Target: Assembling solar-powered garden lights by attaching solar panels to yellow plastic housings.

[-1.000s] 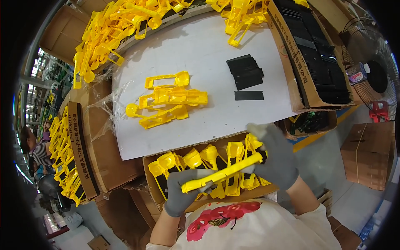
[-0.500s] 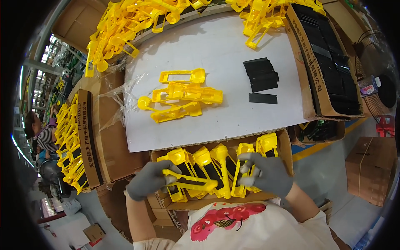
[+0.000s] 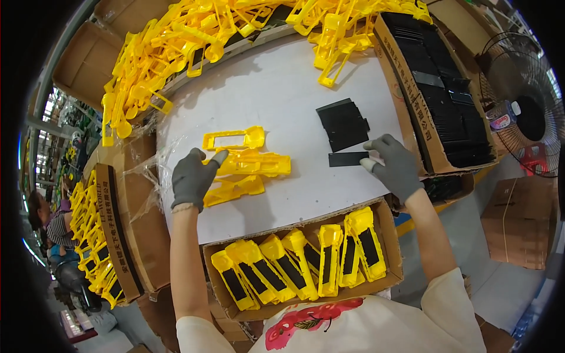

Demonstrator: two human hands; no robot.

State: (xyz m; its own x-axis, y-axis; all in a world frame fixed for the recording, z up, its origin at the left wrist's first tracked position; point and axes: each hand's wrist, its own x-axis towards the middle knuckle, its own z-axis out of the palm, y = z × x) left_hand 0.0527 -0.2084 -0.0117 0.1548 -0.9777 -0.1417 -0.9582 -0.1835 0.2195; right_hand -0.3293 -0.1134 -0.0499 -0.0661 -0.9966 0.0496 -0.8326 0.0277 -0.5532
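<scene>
On the white tabletop lie a few yellow plastic frames (image 3: 259,163) in a loose group. My left hand (image 3: 195,178), in a grey glove, is over the left end of this group and covers part of it. Its thumb and forefinger are apart. To the right is a small stack of black rectangular sheets (image 3: 344,125), with a single black strip (image 3: 346,159) just below it. My gloved right hand (image 3: 393,166) is at the strip's right end, thumb and forefinger parted around that end. Below, a cardboard box (image 3: 391,250) holds several yellow frames with black strips (image 3: 292,269) set in them, leaning in a row.
A big heap of yellow frames (image 3: 176,50) borders the table's far side. At right stands a carton of black sheets (image 3: 453,112), with a wire fan (image 3: 532,117) beyond. Another carton of yellow frames (image 3: 88,235) is at left, near a person in stripes (image 3: 59,226).
The yellow frame that my left hand held now rests among the others in the near box. Both hands have moved up over the table, left to the yellow frames, right to the black strip.
</scene>
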